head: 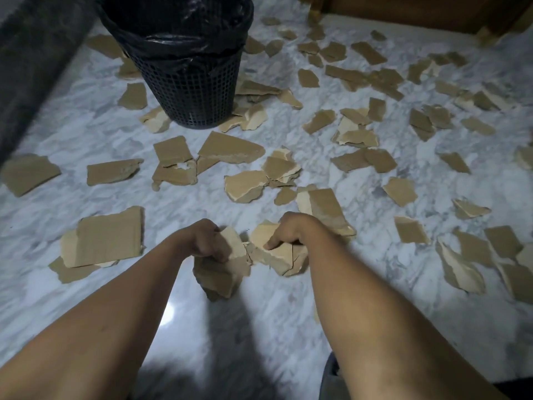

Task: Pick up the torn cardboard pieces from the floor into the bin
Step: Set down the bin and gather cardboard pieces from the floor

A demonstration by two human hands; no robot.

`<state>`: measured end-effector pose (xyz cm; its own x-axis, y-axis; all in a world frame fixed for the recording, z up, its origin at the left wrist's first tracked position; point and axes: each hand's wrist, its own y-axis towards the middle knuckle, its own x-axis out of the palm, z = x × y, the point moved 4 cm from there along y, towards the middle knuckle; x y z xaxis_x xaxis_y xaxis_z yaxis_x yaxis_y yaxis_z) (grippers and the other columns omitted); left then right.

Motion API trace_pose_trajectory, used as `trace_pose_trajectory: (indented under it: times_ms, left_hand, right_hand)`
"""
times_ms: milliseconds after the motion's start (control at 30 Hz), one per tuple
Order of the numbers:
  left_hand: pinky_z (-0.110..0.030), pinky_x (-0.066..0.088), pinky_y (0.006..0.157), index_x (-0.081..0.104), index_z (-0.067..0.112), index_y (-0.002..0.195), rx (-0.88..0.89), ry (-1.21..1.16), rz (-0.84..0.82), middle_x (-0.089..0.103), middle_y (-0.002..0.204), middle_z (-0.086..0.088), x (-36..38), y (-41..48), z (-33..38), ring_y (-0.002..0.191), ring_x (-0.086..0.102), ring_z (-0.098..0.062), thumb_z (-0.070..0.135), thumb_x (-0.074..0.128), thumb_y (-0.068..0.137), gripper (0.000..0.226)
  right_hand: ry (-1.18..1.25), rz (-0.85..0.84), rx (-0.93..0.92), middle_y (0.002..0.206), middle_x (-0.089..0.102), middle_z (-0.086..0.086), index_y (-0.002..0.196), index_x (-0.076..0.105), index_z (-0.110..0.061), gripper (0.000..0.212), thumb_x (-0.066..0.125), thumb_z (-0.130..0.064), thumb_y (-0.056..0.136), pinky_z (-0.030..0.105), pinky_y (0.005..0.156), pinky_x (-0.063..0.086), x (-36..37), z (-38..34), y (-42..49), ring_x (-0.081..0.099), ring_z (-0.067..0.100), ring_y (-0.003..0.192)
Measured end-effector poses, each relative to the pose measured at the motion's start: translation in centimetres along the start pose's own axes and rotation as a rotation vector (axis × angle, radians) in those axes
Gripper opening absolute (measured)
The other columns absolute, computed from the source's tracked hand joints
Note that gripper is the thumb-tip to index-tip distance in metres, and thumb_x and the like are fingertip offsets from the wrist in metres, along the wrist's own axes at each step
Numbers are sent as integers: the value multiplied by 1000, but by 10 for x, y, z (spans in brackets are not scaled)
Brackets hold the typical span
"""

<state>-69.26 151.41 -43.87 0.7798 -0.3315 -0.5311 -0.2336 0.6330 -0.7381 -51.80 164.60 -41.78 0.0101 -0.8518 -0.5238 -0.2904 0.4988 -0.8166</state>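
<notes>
Several torn brown cardboard pieces (230,150) lie scattered over the white marble floor (86,131). A black mesh bin (184,59) lined with a black bag stands at the top left of centre. My left hand (206,241) is closed around a bunch of cardboard pieces (222,272) held just above the floor. Close to its right, my right hand (290,230) grips a stack of cardboard pieces (277,255), its index finger pressed on top. Both hands are low in the middle of the view, well short of the bin.
A large flat cardboard piece (106,238) lies left of my left hand. More pieces crowd the right side (461,267) and around the bin's base. A dark wall or furniture edge (31,67) runs along the left; wooden furniture (403,10) stands at the back right.
</notes>
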Motion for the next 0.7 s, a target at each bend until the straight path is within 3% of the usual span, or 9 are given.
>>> trace_pose_trajectory:
  times_ms: [133, 200, 267, 367, 433, 500, 567, 633, 700]
  left_hand:
    - [-29, 47, 80, 36, 2, 148, 122, 40, -52, 50, 139, -8, 8, 1, 53, 116, 54, -27, 31, 85, 73, 94]
    - [-28, 46, 78, 42, 5, 144, 255, 135, -83, 56, 130, -8, 25, -5, 91, 111, 57, -26, 30, 82, 75, 84]
    - [-26, 46, 68, 50, 14, 140, 392, 234, -117, 62, 117, -6, 52, -10, 126, 97, 59, -24, 25, 78, 76, 70]
    - [-23, 39, 48, 45, 31, 142, 545, 395, -184, 60, 92, -2, 98, -20, 163, 73, 58, -21, 16, 64, 81, 65]
    - [-24, 41, 53, 48, 21, 137, 609, 537, -213, 50, 81, 0, 122, -26, 174, 68, 53, -22, 14, 56, 84, 53]
    - [-31, 50, 62, 51, 11, 128, 607, 642, -273, 50, 85, -3, 137, -27, 170, 74, 55, -27, 15, 54, 86, 43]
    - [-39, 57, 72, 52, 10, 123, 593, 671, -295, 57, 90, -7, 138, -23, 160, 81, 59, -30, 16, 56, 85, 39]
    - [-39, 57, 75, 54, 16, 114, 537, 669, -273, 65, 102, -10, 129, -15, 147, 83, 61, -29, 19, 60, 84, 31]
    - [-33, 52, 69, 47, 29, 100, 444, 655, -220, 65, 103, -3, 109, -7, 128, 81, 59, -25, 32, 64, 79, 28]
  right_hand:
    - [437, 90, 104, 143, 49, 15, 143, 41, -1, 92, 85, -39, 72, 40, 98, 44, -47, 43, 8, 51, 32, 122]
    - [570, 203, 123, 145, 48, 14, 143, 42, -2, 89, 85, -35, 74, 35, 90, 42, -62, 63, 14, 51, 30, 120]
    - [620, 339, 152, 146, 47, 13, 144, 42, -2, 89, 85, -36, 73, 35, 95, 44, -69, 81, 20, 51, 32, 126]
    - [604, 436, 178, 143, 51, 14, 141, 47, -5, 83, 81, -43, 75, 46, 106, 44, -59, 89, 28, 49, 34, 130]
    - [621, 452, 176, 139, 54, 14, 137, 52, -8, 79, 81, -45, 74, 48, 104, 45, -49, 86, 34, 51, 35, 126]
    - [577, 453, 188, 138, 53, 11, 136, 52, -11, 79, 80, -50, 72, 48, 102, 46, -39, 78, 37, 48, 36, 126]
    - [382, 447, 191, 138, 51, 9, 136, 52, -13, 80, 77, -55, 73, 47, 101, 44, -32, 65, 38, 45, 35, 128]
    - [232, 474, 178, 136, 53, 4, 130, 55, -16, 73, 76, -55, 73, 44, 95, 43, -27, 50, 36, 45, 32, 128]
    - [168, 531, 181, 130, 54, 1, 121, 59, -19, 61, 77, -50, 72, 45, 88, 41, -24, 39, 32, 47, 29, 125]
